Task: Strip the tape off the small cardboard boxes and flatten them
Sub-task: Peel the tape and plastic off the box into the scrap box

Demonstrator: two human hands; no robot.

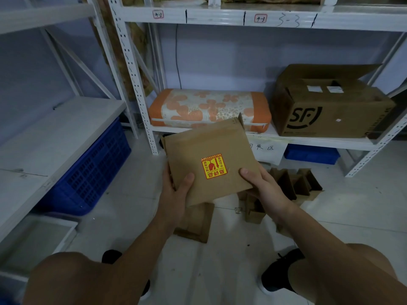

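Observation:
I hold a flattened brown cardboard box (207, 146) with a yellow and red sticker in front of me, above the floor. My left hand (176, 190) grips its near left edge, thumb on top. At the near right corner my right hand (262, 183) grips it, thumb on the upper face. More small cardboard boxes lie on the floor below: a flat one (196, 223) under the held box and several standing or folded ones (293, 183) to the right.
White metal shelving (141, 102) stands ahead, holding an orange patterned cushion (209, 108) and a large open SF carton (330, 106). A blue crate (92, 170) sits under the left shelf, a blue bin (310, 154) under the right one. My feet (282, 269) are on the pale floor.

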